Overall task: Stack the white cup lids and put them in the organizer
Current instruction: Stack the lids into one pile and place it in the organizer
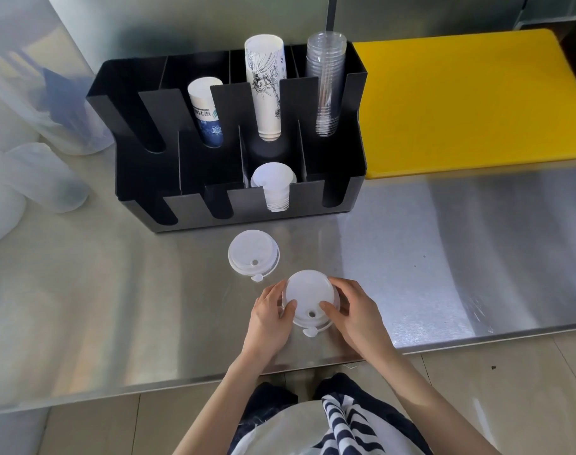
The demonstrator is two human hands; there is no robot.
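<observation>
A small stack of white cup lids (pixel 308 295) rests on the steel counter near its front edge. My left hand (pixel 270 318) grips its left side and my right hand (pixel 352 315) grips its right side, thumbs on top. One more white lid (pixel 253 251) lies alone on the counter just behind and to the left. The black organizer (pixel 332 192) stands behind; a stack of white lids (pixel 273 183) sits in its front row, third slot from the left.
The organizer's back row holds two paper cup stacks (pixel 205 111) (pixel 266 83) and clear plastic cups (pixel 326 80). A yellow cutting board (pixel 470 100) lies to the right. Translucent containers (pixel 33 178) stand at the left. The counter's front edge (pixel 444 344) runs just below my hands.
</observation>
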